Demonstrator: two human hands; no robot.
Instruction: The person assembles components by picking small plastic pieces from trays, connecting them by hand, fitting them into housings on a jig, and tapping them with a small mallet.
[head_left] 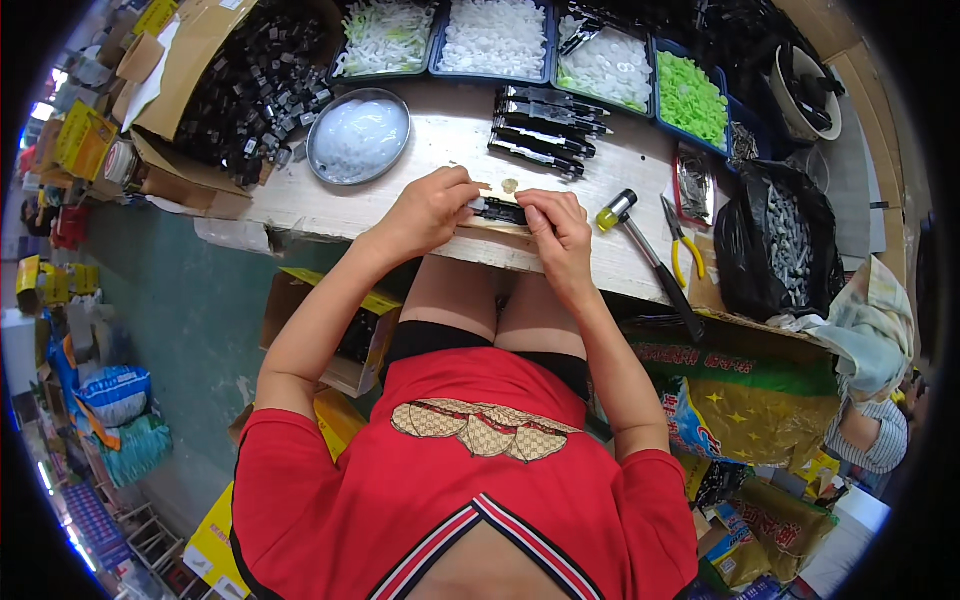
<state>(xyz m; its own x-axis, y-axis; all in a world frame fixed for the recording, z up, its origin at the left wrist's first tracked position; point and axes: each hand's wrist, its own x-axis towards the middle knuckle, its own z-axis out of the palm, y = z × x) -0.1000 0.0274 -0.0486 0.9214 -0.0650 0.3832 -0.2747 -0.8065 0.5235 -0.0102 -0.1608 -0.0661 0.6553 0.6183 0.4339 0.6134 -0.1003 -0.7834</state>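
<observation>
A slim black plastic part [500, 210] lies crosswise at the near edge of the white worktable. My left hand [438, 210] is closed round its left end, where a small pale piece shows by the fingertips. Thumb and fingers of my right hand [560, 235] pinch the other end. Just beyond, a row of similar black assemblies [540, 130] with metal tips lies side by side. Behind my left hand stands a round metal bowl [400, 150] with a whitish, glossy mass in it. To the right of my right hand lies a hammer [650, 250] with a yellow face and black grip.
Blue trays [548, 80] at the back hold white and green plastic pieces. An open carton [150, 160] of black parts stands left. Yellow-handled pliers [686, 240] and a black bag [740, 240] of metal pieces lie right. Sacks [760, 400] and boxes crowd below the table.
</observation>
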